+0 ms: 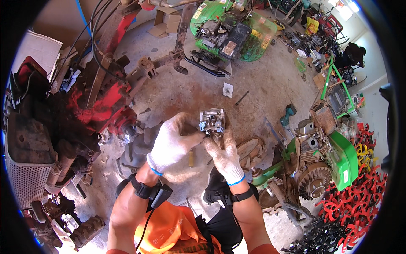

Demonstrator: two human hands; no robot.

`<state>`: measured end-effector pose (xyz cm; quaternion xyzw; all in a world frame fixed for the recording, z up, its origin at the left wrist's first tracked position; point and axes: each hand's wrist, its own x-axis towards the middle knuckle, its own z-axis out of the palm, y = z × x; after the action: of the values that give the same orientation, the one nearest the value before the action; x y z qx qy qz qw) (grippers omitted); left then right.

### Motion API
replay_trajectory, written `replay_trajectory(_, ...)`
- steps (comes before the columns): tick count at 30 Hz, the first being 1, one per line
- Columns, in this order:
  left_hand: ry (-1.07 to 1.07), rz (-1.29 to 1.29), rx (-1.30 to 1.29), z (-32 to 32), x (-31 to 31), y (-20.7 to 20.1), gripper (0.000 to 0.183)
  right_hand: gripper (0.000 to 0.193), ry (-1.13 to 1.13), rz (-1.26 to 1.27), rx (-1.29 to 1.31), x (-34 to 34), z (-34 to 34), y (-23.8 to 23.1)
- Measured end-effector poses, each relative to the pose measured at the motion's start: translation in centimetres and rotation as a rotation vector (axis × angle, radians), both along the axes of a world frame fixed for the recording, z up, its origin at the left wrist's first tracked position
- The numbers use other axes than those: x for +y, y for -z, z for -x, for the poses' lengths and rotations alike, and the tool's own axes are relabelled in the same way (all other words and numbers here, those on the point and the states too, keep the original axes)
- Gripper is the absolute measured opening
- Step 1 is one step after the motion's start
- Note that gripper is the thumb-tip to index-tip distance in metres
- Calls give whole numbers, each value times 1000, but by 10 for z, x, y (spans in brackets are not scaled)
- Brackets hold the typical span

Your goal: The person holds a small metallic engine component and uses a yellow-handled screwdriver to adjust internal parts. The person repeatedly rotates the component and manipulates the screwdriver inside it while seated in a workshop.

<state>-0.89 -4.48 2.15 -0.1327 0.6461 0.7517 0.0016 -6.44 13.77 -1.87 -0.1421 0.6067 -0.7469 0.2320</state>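
Observation:
A small silver metal carburetor (212,121), with little fittings and a pale blue lever on it, is held up in front of me over the concrete floor. My left hand (173,139), in a white knit work glove with a blue cuff edge, closes on its left lower side. From below and the right, my right hand (223,154), gloved the same way, grips it with fingers and thumb. The gloved fingertips meet near its lower edge and are partly hidden there.
A green machine with an exposed engine (224,38) stands ahead. At left is a red, rusty machine (105,101). On the right sit an engine with a green tank (344,161) and piled red curved blades (355,207). A teal power tool (288,115) and rod (242,98) lie on the floor.

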Motion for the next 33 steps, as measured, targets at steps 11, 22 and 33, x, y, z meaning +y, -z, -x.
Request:
replay_trajectory(11,-12,-99,37,-1,2,1,25,103,-28,42,-144,4,-2,1)
replay_trajectory(22,4,-83,28,0,2,-4,26,97,-41,98,-162,8,2,14)
replay_trajectory(33,-44,557,352,-15,17,-6,33,85,99,17,-137,15,9,36)
